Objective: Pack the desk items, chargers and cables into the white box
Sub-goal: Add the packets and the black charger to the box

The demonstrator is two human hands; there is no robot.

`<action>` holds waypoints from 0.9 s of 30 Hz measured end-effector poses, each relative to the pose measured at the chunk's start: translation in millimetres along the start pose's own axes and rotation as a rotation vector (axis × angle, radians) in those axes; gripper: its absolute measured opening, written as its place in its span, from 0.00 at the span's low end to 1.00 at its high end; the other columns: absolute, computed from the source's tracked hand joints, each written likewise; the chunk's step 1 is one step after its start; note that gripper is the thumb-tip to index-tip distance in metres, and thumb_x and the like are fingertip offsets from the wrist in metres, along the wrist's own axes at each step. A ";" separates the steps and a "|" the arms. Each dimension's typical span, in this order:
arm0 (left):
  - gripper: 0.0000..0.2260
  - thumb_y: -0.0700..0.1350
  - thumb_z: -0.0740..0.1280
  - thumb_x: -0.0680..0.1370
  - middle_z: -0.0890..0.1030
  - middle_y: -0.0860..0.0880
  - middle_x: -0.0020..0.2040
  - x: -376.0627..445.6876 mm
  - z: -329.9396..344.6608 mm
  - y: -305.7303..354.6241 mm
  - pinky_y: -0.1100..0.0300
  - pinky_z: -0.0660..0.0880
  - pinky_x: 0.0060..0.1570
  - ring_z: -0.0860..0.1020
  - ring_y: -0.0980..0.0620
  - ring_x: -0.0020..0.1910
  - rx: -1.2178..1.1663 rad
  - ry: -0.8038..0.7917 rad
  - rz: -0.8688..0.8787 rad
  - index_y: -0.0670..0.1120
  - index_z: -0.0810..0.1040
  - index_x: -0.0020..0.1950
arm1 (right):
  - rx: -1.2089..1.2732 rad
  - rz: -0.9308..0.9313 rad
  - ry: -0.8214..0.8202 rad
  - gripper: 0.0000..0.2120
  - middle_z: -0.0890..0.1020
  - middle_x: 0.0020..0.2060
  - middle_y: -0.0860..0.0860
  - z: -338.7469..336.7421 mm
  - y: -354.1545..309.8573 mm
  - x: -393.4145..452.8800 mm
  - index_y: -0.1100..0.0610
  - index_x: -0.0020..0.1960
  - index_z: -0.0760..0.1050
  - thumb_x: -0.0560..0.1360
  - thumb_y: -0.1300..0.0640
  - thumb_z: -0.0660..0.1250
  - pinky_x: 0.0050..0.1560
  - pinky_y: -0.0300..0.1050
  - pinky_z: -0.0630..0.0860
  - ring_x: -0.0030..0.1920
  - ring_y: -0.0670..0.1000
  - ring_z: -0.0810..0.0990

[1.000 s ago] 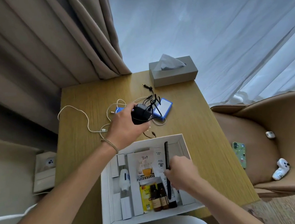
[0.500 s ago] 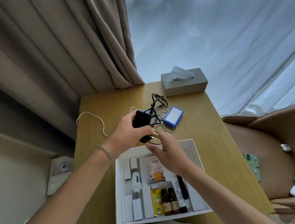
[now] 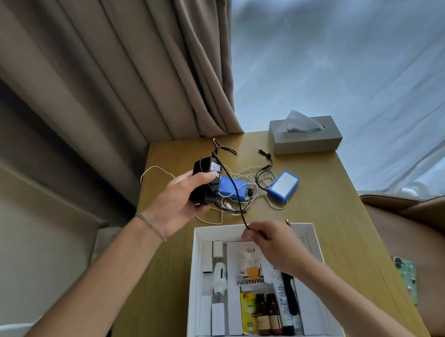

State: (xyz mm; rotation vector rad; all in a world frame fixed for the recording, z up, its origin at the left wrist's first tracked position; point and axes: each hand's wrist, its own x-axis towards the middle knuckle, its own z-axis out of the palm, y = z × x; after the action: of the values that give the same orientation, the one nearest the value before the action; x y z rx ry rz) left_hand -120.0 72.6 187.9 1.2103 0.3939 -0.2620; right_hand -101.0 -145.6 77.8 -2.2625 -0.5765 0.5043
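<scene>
The box (image 3: 194,289) sits at the near edge of the desk (image 3: 330,211), with bottles (image 3: 267,314) and a tube (image 3: 283,306) in its near part. Behind it lie tangled cables (image 3: 248,182) and a small case (image 3: 284,186). The tissue box (image 3: 306,141) stands in the far right corner. Right of the desk, a phone (image 3: 406,278) lies on the chair (image 3: 430,227).

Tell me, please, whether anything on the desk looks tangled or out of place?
Yes: the white cable and black cable lie knotted together by the blue box, still unpacked. A phone lies off the desk, on the chair.
</scene>
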 end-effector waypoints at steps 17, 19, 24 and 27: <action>0.25 0.55 0.75 0.68 0.80 0.44 0.44 -9.6 4.8 -30.9 0.64 0.70 0.27 0.73 0.55 0.30 0.638 -0.462 -0.356 0.49 0.69 0.59 | 0.081 0.056 -0.293 0.13 0.74 0.23 0.47 -91.6 -31.8 57.5 0.57 0.40 0.81 0.82 0.57 0.65 0.28 0.41 0.71 0.22 0.45 0.68; 0.26 0.57 0.75 0.68 0.79 0.45 0.41 -6.4 6.6 -42.4 0.63 0.68 0.26 0.70 0.56 0.28 0.712 -0.347 -0.359 0.50 0.68 0.58 | 0.035 0.016 -0.253 0.14 0.73 0.25 0.48 -97.8 -53.9 52.9 0.56 0.39 0.79 0.82 0.59 0.64 0.29 0.42 0.70 0.23 0.46 0.68; 0.26 0.57 0.72 0.74 0.75 0.42 0.44 5.5 -0.1 -57.8 0.61 0.70 0.29 0.69 0.54 0.29 0.406 -0.158 -0.277 0.48 0.66 0.65 | 0.052 -0.113 -0.299 0.16 0.73 0.21 0.41 -86.9 -85.2 11.7 0.50 0.34 0.75 0.81 0.59 0.62 0.27 0.35 0.62 0.23 0.41 0.68; 0.22 0.48 0.69 0.79 0.76 0.43 0.47 5.4 -13.8 -57.0 0.60 0.72 0.32 0.71 0.52 0.34 0.042 -0.242 -0.247 0.45 0.65 0.70 | 0.305 0.027 -0.459 0.16 0.70 0.22 0.43 -63.0 -63.2 -16.3 0.51 0.37 0.78 0.82 0.57 0.61 0.28 0.39 0.64 0.25 0.45 0.66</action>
State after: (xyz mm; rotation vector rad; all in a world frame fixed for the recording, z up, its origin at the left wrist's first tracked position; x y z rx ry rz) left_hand -140.1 66.5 132.9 1.1550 0.3274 -0.6259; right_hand -98.1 -149.9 168.4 -1.8707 -0.6425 1.0648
